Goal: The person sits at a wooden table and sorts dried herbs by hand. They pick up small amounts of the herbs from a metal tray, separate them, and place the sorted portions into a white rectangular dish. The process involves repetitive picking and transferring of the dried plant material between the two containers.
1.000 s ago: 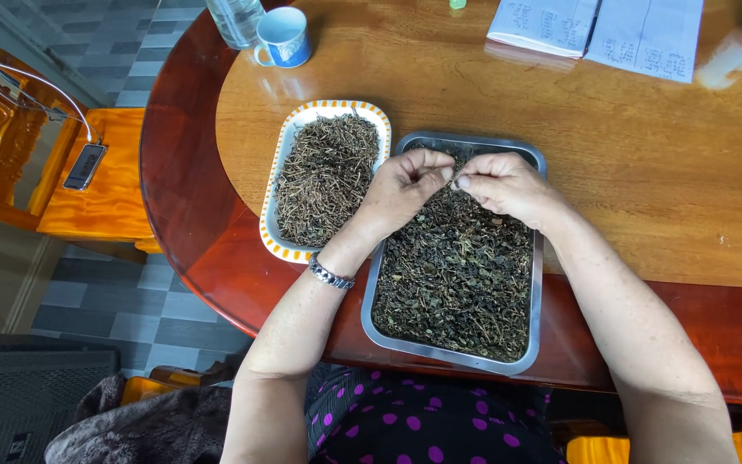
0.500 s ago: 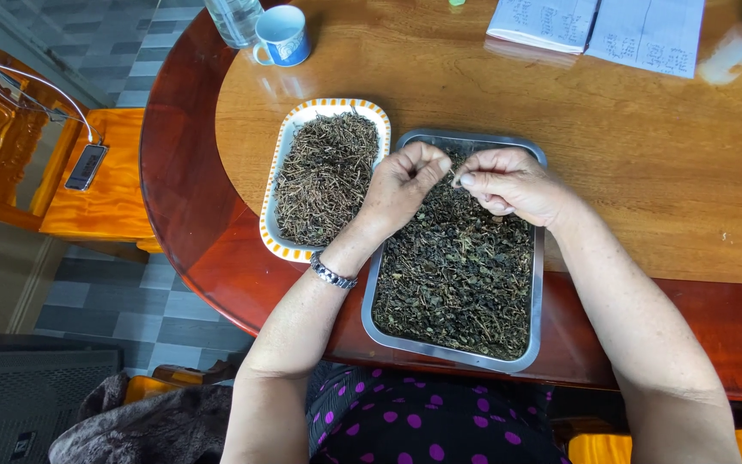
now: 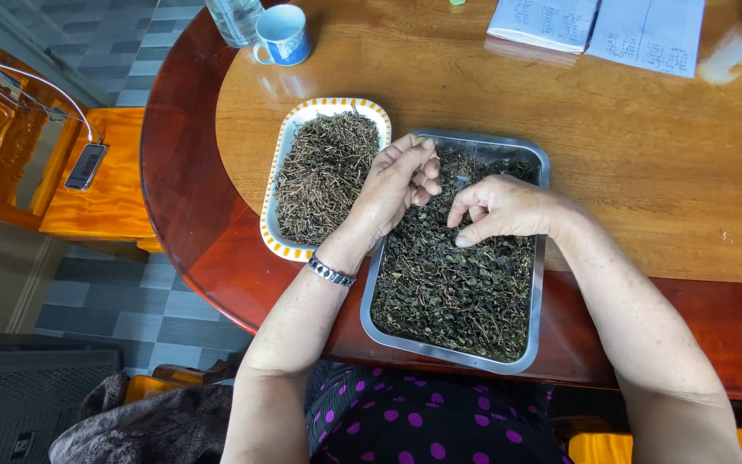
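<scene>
A rectangular metal tray (image 3: 539, 258) full of dark dried leaves (image 3: 457, 292) lies at the near table edge. Left of it sits an oblong white plate with an orange rim (image 3: 278, 185), heaped with dried brown stems (image 3: 324, 172). My left hand (image 3: 397, 185) hovers over the tray's far left corner, beside the plate, fingers curled in; whether it holds anything I cannot tell. It has a metal bracelet (image 3: 331, 271) at the wrist. My right hand (image 3: 504, 206) rests over the far part of the tray, its fingertips pinched down into the leaves.
The round wooden table (image 3: 646, 172) carries a blue-and-white cup (image 3: 282, 34), a clear glass (image 3: 234, 17), open papers (image 3: 599, 26) and a bottle (image 3: 736, 43) at the far side. An orange wooden chair (image 3: 105, 189) with a phone on a cable (image 3: 86, 165) stands to the left.
The hands, which met over the far end of the tray, have parted. My left hand has shifted left toward the plate and my right hand has dropped onto the leaves.
</scene>
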